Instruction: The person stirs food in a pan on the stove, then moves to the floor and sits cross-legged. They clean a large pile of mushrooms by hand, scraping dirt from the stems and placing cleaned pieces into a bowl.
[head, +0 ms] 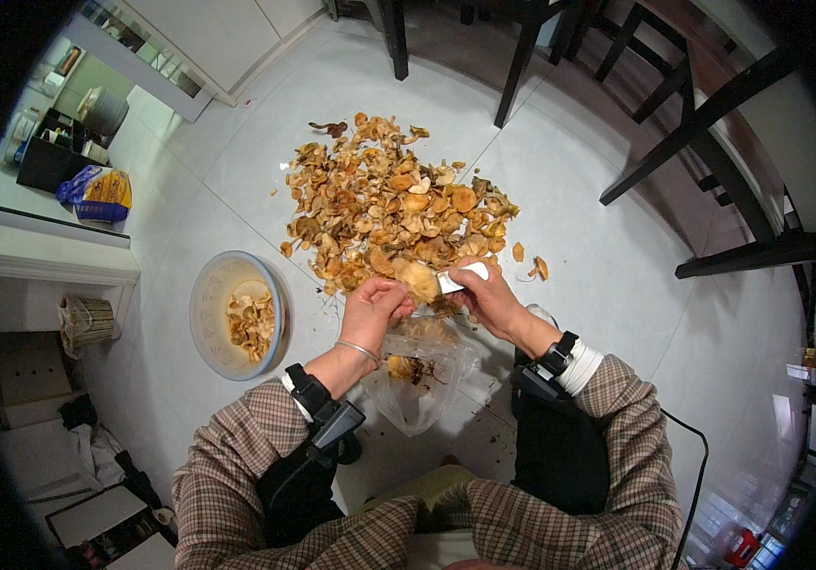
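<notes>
My left hand [373,313] pinches a pale tan mushroom [418,281] by its edge, above the near side of a large heap of orange-brown mushrooms [393,199] on the tiled floor. My right hand [487,299] grips a small tool with a white handle [470,276], its working end against the mushroom's right side. Just below my hands lies a clear plastic bag [411,413] with an orange piece and dark debris in it. To the left stands a round plastic basin [208,313] with a blue rim, holding cut mushrooms [251,324].
Dark wooden chair legs [515,78] stand at the top and right. A few loose mushrooms [539,268] lie right of the heap. At the left are an open cabinet [30,299] and a blue-and-yellow package [98,194]. Dark crumbs are scattered near the bag.
</notes>
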Available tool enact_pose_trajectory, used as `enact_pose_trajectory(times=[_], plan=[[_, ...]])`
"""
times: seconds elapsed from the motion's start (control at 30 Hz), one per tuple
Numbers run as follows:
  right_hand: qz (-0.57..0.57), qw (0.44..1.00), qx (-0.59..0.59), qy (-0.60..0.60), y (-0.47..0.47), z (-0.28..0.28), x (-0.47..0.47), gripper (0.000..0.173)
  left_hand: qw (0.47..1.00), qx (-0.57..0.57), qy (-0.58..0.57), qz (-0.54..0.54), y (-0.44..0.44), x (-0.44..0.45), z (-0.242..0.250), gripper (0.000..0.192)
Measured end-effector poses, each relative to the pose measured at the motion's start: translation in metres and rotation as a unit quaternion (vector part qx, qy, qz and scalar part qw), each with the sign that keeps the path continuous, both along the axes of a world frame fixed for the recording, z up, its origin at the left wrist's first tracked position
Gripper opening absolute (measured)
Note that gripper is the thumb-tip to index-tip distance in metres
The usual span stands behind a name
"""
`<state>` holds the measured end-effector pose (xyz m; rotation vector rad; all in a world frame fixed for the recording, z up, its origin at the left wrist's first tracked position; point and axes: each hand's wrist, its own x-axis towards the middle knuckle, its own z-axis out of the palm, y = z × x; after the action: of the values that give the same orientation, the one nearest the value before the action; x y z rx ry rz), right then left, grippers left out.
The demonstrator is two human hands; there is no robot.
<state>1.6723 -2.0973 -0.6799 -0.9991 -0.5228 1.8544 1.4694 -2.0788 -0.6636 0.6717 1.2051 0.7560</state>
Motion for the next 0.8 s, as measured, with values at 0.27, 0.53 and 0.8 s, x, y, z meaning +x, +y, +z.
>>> enact_pose_trajectory(times=[0.27,0.53,0.8], plan=[[0.002,0.988,-0.057,0.144,0.0,-0.016,0.0,0.011,0.992,-0.041,-0.108,0.057,0.002,-0.002,-0.006,0.015],[-0.006,0.998,0.0,0.064,0.0,-0.006,-0.001,0.012,0.994,0.008,-0.111,-0.011,-0.001,0.001,0.002,0.017],[0.057,0.955,0.19,-0.223,0.002,-0.002,0.003,0.016,0.989,0.042,0.081,-0.116,-0.001,0.001,0.007,0.028]])
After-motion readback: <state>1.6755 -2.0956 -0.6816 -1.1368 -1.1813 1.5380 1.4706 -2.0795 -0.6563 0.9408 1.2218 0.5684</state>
